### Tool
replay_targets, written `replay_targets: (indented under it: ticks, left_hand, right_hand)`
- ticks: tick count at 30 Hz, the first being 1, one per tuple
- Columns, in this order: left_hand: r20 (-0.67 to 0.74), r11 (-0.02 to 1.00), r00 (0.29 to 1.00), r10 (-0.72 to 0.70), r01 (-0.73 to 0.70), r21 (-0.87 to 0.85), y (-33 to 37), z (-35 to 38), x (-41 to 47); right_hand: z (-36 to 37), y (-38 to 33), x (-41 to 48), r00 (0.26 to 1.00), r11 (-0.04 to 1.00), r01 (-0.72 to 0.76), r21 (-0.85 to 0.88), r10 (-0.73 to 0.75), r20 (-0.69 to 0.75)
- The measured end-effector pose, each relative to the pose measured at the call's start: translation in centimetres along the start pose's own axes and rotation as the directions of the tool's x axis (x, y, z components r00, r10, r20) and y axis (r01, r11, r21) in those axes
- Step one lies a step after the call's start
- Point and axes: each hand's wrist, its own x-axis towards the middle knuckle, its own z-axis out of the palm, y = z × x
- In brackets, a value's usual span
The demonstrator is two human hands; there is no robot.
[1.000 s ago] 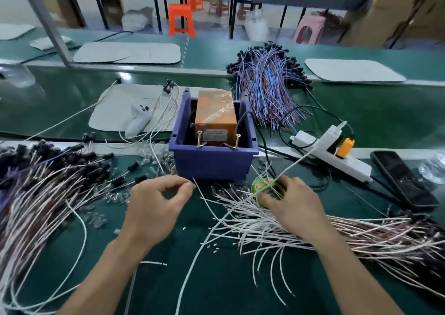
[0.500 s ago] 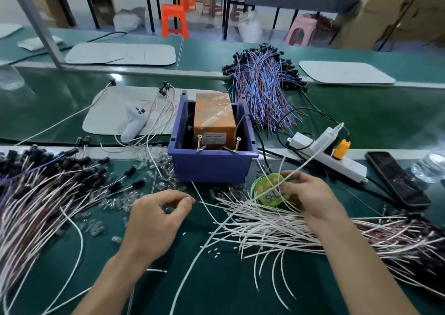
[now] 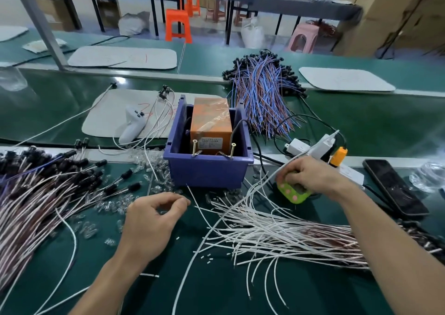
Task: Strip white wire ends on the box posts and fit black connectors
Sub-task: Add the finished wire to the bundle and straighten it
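Front and centre on the green bench [image 3: 240, 298]: purple box [image 3: 207, 170], orange block [image 3: 210, 122] inside, two brass posts [image 3: 194, 147] upright against the near wall. Just right of the box, right grip [image 3: 313, 177] clamped down over a green gadget [image 3: 295, 195] with pink dots, fingers curled across its top. One white wire trailing out past the knuckles, up toward the white adapter [image 3: 323, 143]. Left grip [image 3: 154, 223] down near the box's front, fingers curled, thumb tip against forefinger. Impossible to tell whether pinching anything. Between the two forearms, loose white wires [image 3: 277, 232] fanned across the bench, cut ends toward the left grip. Far left, a big heap of wires tipped with black connectors [image 3: 79, 163]. Clear little caps [image 3: 144, 156] scattered by the box's left corner. Phone [image 3: 395, 189] flat on the bench at the right.
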Motion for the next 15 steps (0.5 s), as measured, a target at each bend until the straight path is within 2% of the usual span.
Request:
replay_targets:
  ticks: [3,6,9,12,15]
  left_hand:
    - [-0.015,0.999,1.000,-0.026,0.027,0.045,0.2,-0.2,0.1]
    - [-0.077,0.991,0.997,-0.025,0.034,0.126,0.4,-1.2,0.4]
    - [-0.154,0.976,0.988,-0.023,0.056,0.212,0.6,-3.3,1.2]
    - [-0.248,0.943,0.969,0.004,0.079,0.323,0.2,-6.0,1.9]
    - [-0.333,0.870,0.942,0.051,0.122,0.478,-0.6,-8.4,2.6]
  right_hand:
    - [0.3,-0.5,0.8,0.999,1.000,-0.005,0.002,0.005,0.033]
    - [1.5,-0.1,1.1,0.989,0.999,-0.037,-0.022,0.033,-0.147]
    - [2.9,0.7,-0.4,0.928,0.985,-0.111,-0.134,0.054,-0.370]
    - [3.8,0.1,-3.3,0.753,0.955,-0.184,-0.233,-0.016,-0.658]
    - [4.6,-2.3,-5.9,0.554,0.965,-0.156,-0.211,-0.092,-0.828]
